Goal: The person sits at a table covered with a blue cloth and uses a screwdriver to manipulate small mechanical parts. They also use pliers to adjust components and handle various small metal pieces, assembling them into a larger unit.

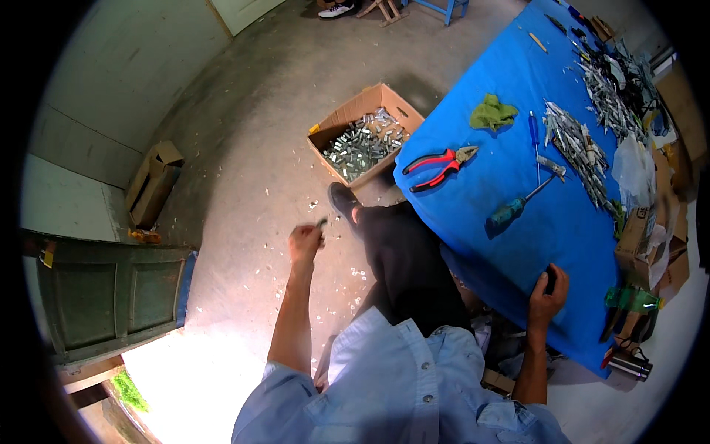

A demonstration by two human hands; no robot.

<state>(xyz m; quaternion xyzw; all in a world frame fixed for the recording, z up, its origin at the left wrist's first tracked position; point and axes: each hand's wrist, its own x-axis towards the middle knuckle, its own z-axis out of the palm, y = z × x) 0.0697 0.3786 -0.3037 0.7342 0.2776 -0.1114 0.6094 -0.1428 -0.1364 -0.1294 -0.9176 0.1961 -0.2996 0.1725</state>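
My left hand (305, 244) is out over the floor at the left of my leg, fingers closed. A small dark metallic-looking piece (321, 222) sticks out from its fingertips; its exact kind is too small to tell. Beyond it, an open cardboard box (330, 164) on the floor holds many short silvery metal pieces (362, 144). My right hand (549, 291) rests at the near side of the blue-covered table (473, 185), fingers curled around a dark gap. Whether something is in it, I cannot make out. Red-and-black pliers (441, 167) lie farther up the cloth.
On the table are a hammer (552, 167), a teal-handled screwdriver (510, 212), a blue-handled screwdriver (534, 133), a green cloth (493, 112) and piles of thin metal pieces (577, 148). A green bottle (632, 299) is at the right. A narrow carton (153, 185) stands by the wall.
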